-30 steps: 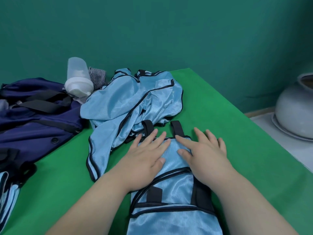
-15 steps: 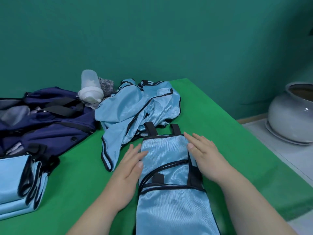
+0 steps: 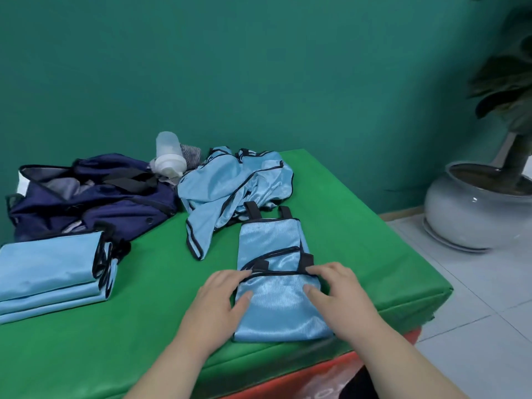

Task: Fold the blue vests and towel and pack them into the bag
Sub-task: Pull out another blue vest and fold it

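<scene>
One wide-angle view from the person's head, at the near edge of the table (image 3: 144, 326), facing forward and down, close above the left hand (image 3: 218, 298) and right hand (image 3: 336, 289) at the blue vest (image 3: 276, 309), far wall (image 3: 259, 67) ahead, tiled floor (image 3: 475, 312) at right.

On my feed I read this as a plain indoor room: teal painted wall (image 3: 259, 67), green padded table (image 3: 359, 226), pale tiled floor (image 3: 475, 306) past its right edge, and a leafy plant (image 3: 509, 82) in a glazed pot (image 3: 460, 214).
</scene>
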### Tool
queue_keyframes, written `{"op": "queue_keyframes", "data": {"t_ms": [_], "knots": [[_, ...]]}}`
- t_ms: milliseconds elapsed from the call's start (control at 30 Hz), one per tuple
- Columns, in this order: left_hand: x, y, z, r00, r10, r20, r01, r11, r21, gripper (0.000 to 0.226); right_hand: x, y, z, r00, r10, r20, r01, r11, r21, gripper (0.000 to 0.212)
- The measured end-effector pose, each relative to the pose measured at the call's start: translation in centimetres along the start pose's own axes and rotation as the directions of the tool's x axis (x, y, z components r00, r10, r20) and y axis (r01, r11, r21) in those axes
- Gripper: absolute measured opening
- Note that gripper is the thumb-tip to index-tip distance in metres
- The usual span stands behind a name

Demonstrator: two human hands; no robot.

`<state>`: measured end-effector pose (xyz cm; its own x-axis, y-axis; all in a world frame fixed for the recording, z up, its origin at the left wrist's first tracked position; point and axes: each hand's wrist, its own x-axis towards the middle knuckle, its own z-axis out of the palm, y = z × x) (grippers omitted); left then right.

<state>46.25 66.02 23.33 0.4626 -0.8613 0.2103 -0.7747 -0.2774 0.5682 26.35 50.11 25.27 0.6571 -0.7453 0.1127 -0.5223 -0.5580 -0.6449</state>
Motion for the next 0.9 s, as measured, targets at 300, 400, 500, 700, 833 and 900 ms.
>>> {"op": "queue_keyframes", "data": {"t_ms": [300, 400, 500, 700, 833, 900], "knots": [[0.3, 0.2, 0.0, 0.999, -0.023, -0.029, 0.022, 0.998, -0.055, 0.024, 0.4, -0.1, -0.1, 0.999, 0.009, 0.038, -0.003, 0.987, -0.158, 0.042], [0.8, 0.3, 0.0, 0.999, -0.050, -0.010, 0.049, 0.998, -0.044, 0.012, 0.9, -0.1, 0.1, 0.999, -0.014, 0.029, 0.020, 0.981, -0.194, 0.036], [1.1, 0.7, -0.2, 0.996, -0.094, 0.001, 0.094, 0.994, -0.051, 0.013, 1.4, -0.2, 0.4, 0.998, -0.050, 0.041, 0.059, 0.967, -0.247, 0.029], [0.8, 1.8, -0.7, 0.992, -0.103, -0.074, 0.107, 0.993, 0.049, 0.021, 1.1, -0.4, 0.2, 0.994, -0.107, -0.006, 0.105, 0.981, -0.165, 0.021], [0.2, 2.4, -1.4, 0.972, -0.199, -0.124, 0.174, 0.967, -0.186, 0.022, 0.9, -0.4, 0.1, 0.994, -0.105, -0.033, 0.103, 0.993, -0.058, 0.019], [0.2, 2.7, -1.9, 0.953, -0.268, -0.140, 0.212, 0.923, -0.322, 0.021, 0.9, -0.4, 0.0, 0.994, -0.100, -0.050, 0.102, 0.994, 0.044, 0.021]]}}
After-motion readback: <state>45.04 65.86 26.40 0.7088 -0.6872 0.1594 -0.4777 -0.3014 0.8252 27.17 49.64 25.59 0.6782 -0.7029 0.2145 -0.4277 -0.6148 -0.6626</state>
